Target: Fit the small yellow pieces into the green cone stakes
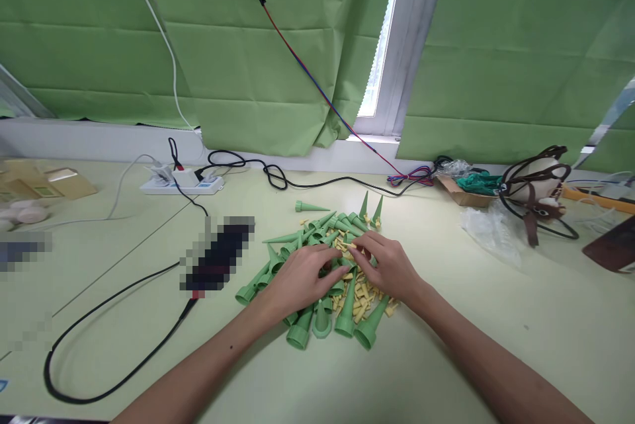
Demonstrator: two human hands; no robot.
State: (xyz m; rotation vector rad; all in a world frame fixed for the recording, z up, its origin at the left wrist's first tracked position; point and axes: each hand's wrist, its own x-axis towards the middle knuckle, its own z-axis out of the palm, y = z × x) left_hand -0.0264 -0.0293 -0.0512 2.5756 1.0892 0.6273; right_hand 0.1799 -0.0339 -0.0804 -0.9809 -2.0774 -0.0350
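Both hands are over a heap of green plastic cone spikes (298, 335) and small yellow plastic pieces (364, 295). My right hand (387, 264) pinches a small yellow plastic piece (348, 245) at its fingertips. Beside it, my left hand (305, 277) has its fingers curled and thumb bent inward over the cones; what they hold, if anything, is hidden. Two cones (378, 212) with yellow pieces at their bases stand upright behind the right hand. One cone (311, 207) lies apart behind the heap.
A blurred-out dark device (221, 255) with a black cable (54, 351) lies on the left. A power strip (183, 184) sits near the wall. At right are clear plastic bags (491, 232), a cardboard box (464, 194) and a bag with brown straps (538, 179).
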